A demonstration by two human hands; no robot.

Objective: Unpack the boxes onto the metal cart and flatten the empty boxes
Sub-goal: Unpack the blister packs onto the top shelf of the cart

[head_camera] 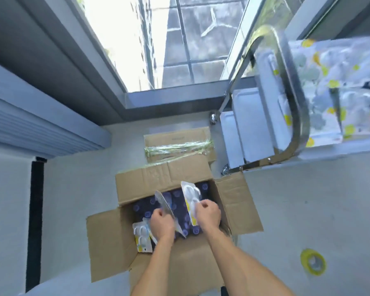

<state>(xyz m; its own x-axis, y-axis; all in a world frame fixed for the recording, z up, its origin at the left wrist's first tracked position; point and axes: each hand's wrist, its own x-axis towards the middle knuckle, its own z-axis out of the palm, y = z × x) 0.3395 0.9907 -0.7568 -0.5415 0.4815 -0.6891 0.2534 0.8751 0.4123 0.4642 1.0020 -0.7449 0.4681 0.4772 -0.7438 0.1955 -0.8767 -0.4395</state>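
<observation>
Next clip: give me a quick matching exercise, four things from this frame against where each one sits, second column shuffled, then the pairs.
Things:
1. open cardboard box
2. tape roll
3. flattened box
4. blister pack

Places:
A. on the floor, lower right
B. held in the right hand
C. on the floor under both hands
D. flat on the floor beyond the open box

Pairs: 1-C, 2-A, 3-D, 4-B

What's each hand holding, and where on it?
Left hand grips a blister pack at its lower end; right hand grips another blister pack along its lower right edge, both over the open box.
</observation>
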